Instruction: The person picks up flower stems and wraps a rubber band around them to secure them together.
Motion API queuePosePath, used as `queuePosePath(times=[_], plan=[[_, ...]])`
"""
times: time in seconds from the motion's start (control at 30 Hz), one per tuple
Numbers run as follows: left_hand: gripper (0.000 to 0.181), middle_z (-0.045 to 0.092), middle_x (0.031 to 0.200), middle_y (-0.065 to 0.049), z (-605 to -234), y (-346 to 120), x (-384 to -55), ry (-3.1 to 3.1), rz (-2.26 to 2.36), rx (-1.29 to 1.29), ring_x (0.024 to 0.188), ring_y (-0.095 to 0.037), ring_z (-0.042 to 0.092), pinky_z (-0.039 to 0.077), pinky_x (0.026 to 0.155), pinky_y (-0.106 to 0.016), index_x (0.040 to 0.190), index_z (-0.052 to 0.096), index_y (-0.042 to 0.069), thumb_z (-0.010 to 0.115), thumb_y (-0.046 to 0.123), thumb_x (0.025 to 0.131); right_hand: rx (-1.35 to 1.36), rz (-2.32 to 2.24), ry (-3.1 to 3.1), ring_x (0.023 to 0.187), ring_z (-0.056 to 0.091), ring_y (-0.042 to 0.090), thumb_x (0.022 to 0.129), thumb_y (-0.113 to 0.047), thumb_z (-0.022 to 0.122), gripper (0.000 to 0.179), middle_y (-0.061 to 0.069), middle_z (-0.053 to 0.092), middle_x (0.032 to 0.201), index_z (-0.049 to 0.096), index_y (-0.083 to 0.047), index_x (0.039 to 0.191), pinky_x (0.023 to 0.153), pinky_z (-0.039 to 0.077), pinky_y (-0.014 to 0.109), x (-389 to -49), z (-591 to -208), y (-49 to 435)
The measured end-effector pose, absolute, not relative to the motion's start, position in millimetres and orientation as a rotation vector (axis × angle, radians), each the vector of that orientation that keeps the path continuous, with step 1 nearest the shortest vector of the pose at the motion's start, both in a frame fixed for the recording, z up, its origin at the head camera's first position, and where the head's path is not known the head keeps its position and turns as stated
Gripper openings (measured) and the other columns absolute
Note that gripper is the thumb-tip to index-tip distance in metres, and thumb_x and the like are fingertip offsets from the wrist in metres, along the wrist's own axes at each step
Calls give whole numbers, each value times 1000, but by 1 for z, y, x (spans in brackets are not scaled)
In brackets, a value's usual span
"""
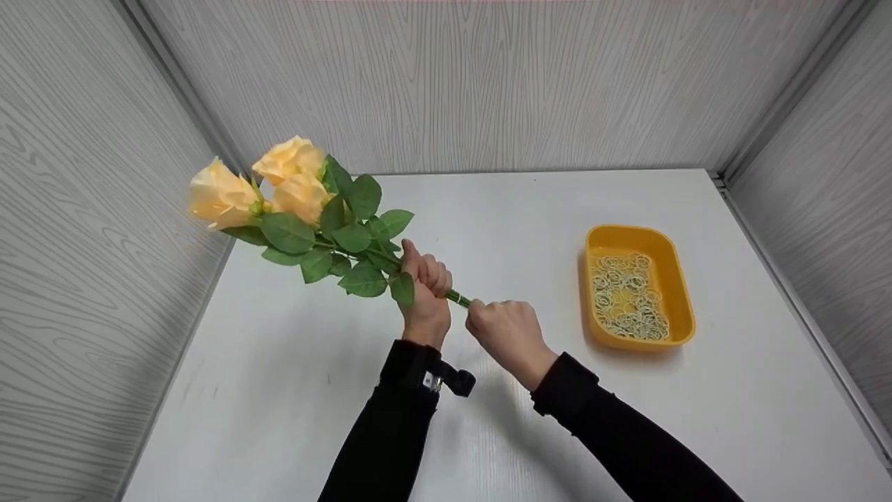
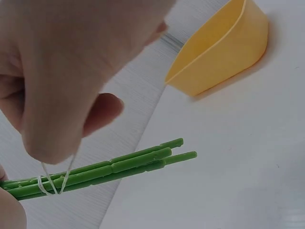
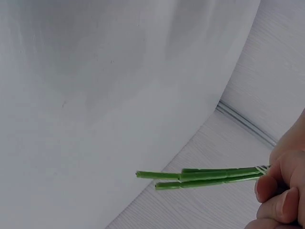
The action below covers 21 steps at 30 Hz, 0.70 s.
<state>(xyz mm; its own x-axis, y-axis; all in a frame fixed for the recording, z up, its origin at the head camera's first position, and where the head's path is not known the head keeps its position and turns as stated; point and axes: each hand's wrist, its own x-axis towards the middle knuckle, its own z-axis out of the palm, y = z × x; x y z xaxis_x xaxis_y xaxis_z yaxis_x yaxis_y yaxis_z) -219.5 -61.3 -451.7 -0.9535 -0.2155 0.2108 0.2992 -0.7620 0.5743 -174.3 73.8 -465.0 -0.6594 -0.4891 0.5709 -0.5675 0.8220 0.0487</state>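
Note:
Several green stems of a bunch of pale orange roses [image 1: 296, 178] run through my left hand [image 1: 426, 300], which grips them below the leaves. The blossoms point to the upper left. Beside it, my right hand [image 1: 509, 335] has its fingers curled and pinches a pale rubber band [image 2: 52, 186]. This band is looped round the stems [image 2: 138, 167] and stretched up to the right fingers in the left wrist view. The cut stem ends [image 3: 159, 179] stick out past the hands, uneven in length. Part of the band is hidden behind the right fingers.
A yellow plastic bin [image 1: 679, 300] stands on the white table [image 1: 752, 390] to the right of the hands. Inside lie many loose pale rubber bands [image 1: 637, 326]. Grey wood-grain panels [image 1: 488, 84] enclose the table at the back and both sides.

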Motion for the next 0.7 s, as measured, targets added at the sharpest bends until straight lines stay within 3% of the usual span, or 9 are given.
queuePosePath(times=[0.2, 0.47, 0.7], plan=[[60, 20, 51, 6, -454, -64, -219, -957, -2690, -219, 42, -8, 13, 9, 44, -27, 58, 27, 13, 45, 33, 111, 803, 113, -2292, 51, 14, 6, 78, -4, 76, 43, -9, 25, 50, 40, -15, 58, 38, 17, 27, -178, -457, 75], [61, 18, 52, 5, -454, -66, -218, -1022, -2691, -237, 42, -8, 13, 11, 45, -27, 56, 27, 12, 42, 33, 112, 813, 98, -2237, 51, 12, 6, 79, -1, 75, 44, -8, 18, 54, 37, -15, 59, 43, 12, 26, -179, -438, 82], [61, 19, 53, 6, -454, -68, -214, -1055, -2713, -230, 42, -7, 15, 12, 45, -27, 57, 28, 15, 49, 38, 109, 847, 96, -2158, 48, 14, 7, 75, 5, 68, 39, -6, 19, 52, 37, -14, 59, 37, 18, 28, -180, -420, 91]])
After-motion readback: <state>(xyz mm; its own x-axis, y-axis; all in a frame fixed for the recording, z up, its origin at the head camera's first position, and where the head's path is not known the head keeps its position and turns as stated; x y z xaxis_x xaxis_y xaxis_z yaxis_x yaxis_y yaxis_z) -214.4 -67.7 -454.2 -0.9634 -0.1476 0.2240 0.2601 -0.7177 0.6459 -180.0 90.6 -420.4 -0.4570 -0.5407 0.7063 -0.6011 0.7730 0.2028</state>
